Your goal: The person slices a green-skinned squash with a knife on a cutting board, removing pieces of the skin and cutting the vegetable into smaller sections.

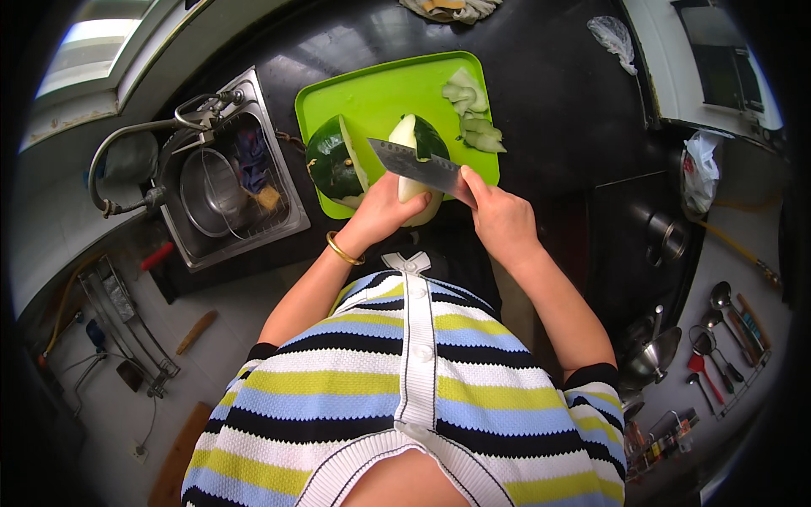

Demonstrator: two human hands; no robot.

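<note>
A piece of winter melon (pixel 429 136), part dark green rind and part pale peeled flesh, is gripped by my left hand (pixel 391 204) at the near edge of a green cutting board (pixel 374 95). My right hand (pixel 504 215) holds a cleaver (pixel 421 171) by its handle, the blade lying across the melon piece beside the remaining rind. A larger cut winter melon piece (pixel 332 158) with dark rind rests on the board's left side. Pale slices and peelings (pixel 475 111) lie in a loose heap along the board's right edge.
Left of the board is a steel sink (pixel 279 184) with a faucet (pixel 127 127), a metal basin (pixel 209 190) and a dark cloth (pixel 252 158). A folded cloth (pixel 450 9) lies on the far black counter (pixel 545 76), a crumpled plastic bag (pixel 613 39) at its right. Utensils (pixel 716 342) hang at lower right.
</note>
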